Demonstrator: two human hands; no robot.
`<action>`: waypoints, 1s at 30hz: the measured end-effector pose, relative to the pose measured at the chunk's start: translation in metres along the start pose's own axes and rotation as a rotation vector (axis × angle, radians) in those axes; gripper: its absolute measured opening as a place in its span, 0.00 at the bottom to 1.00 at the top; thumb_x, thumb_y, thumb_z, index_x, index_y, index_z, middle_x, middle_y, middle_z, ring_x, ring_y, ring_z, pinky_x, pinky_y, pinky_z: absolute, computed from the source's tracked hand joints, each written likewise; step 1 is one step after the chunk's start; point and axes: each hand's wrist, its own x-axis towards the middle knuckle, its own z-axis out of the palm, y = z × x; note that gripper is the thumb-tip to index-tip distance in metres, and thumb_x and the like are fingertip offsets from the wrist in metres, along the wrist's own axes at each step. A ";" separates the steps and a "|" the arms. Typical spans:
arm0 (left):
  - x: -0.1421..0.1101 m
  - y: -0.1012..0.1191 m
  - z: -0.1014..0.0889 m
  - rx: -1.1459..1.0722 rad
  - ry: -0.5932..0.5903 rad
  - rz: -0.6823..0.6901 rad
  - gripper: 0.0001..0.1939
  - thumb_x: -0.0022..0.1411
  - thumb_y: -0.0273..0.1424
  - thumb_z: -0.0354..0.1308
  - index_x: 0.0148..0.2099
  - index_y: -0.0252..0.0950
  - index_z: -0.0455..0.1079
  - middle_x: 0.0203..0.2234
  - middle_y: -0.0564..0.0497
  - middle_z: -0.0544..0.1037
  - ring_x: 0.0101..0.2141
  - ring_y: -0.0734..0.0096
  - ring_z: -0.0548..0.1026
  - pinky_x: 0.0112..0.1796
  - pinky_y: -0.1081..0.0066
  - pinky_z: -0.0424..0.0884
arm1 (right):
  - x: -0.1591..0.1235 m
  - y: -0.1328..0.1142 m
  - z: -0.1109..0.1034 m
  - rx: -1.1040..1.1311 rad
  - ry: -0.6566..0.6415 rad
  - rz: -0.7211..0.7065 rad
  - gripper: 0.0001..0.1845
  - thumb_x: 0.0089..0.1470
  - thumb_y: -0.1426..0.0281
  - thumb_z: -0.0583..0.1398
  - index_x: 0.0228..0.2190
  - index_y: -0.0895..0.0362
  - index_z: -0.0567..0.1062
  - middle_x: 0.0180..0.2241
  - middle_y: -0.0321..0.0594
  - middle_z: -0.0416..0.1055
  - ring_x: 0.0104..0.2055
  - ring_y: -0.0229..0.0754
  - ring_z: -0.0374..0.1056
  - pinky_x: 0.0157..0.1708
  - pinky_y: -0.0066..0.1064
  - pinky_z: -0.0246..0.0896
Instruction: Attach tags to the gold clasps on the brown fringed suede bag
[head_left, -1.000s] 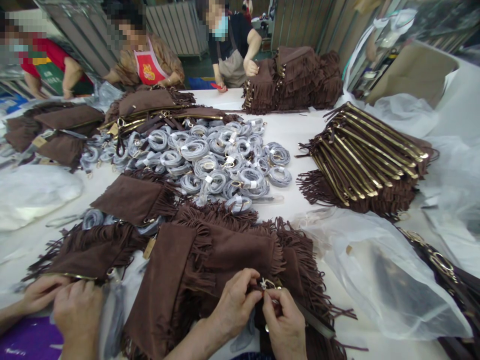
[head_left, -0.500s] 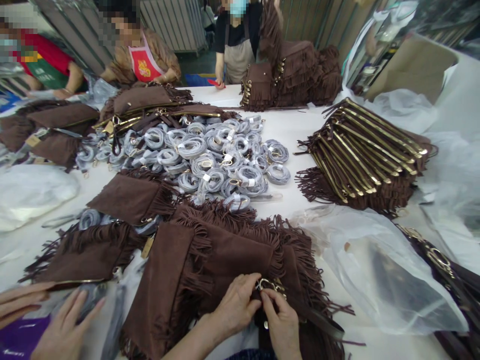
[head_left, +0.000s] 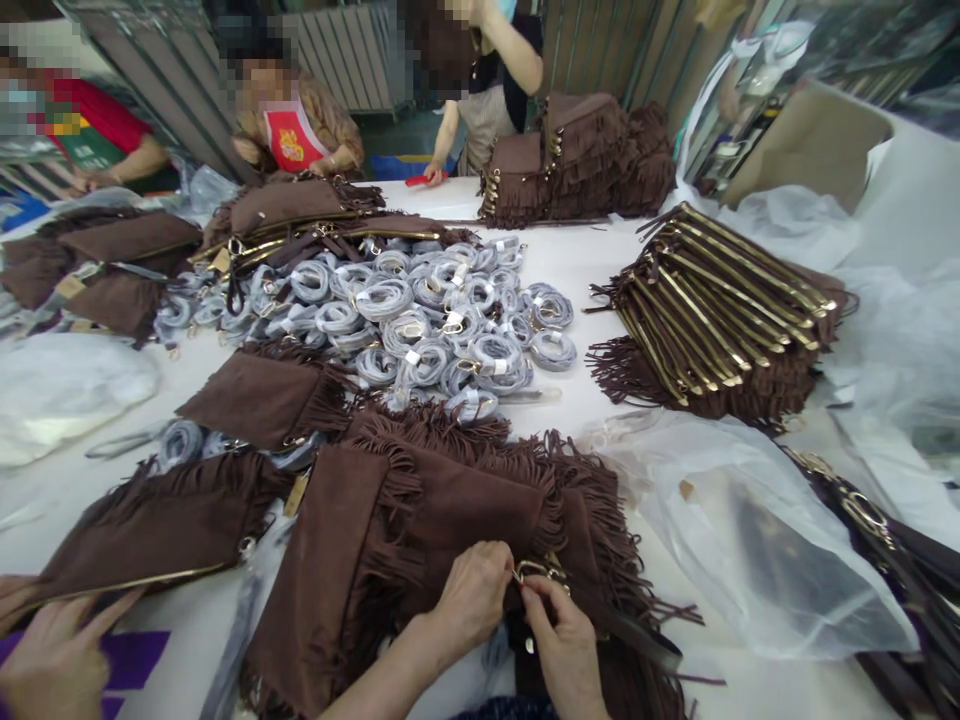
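My left hand is closed, its thumb and fingers pinched at a gold metal clasp. Beside it my right hand pinches the same gold hardware, fingertips close to the left ones. A dark brown strap runs from the hardware off to the right. Under and behind both hands lie brown fringed suede bags, overlapping in a pile. Exactly which part each fingertip grips is hidden.
Plastic-wrapped coiled straps fill the table's middle. Gold-zippered bags are stacked at right, near a clear plastic bag and dark straps. A co-worker's hand works at lower left; several people stand across the table.
My hands stay at the clasp, with the left fingers shifted slightly. The co-worker at lower left has moved hands onto a fringed bag; the person at the back now leans forward with an arm raised.
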 end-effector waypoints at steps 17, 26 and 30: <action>-0.022 -0.005 -0.008 -1.247 0.056 -0.213 0.10 0.46 0.33 0.60 0.26 0.32 0.63 0.22 0.50 0.75 0.19 0.80 0.65 0.21 0.77 0.56 | -0.019 -0.007 -0.028 -0.024 -0.443 0.145 0.15 0.51 0.57 0.54 0.28 0.56 0.69 0.17 0.34 0.69 0.20 0.39 0.64 0.22 0.26 0.55; -0.031 -0.004 -0.010 -1.287 0.078 -0.144 0.09 0.48 0.32 0.60 0.27 0.31 0.65 0.21 0.52 0.73 0.19 0.81 0.64 0.24 0.77 0.58 | -0.005 -0.037 -0.004 -0.662 -0.246 -0.431 0.22 0.61 0.68 0.39 0.35 0.55 0.71 0.21 0.37 0.74 0.21 0.41 0.71 0.19 0.28 0.51; -0.031 -0.003 -0.012 -1.278 0.101 -0.152 0.09 0.49 0.32 0.60 0.27 0.31 0.65 0.21 0.51 0.73 0.19 0.81 0.65 0.24 0.77 0.58 | -0.002 -0.043 0.001 -0.759 -0.208 -0.556 0.24 0.60 0.73 0.38 0.30 0.56 0.72 0.18 0.36 0.72 0.18 0.40 0.70 0.18 0.30 0.47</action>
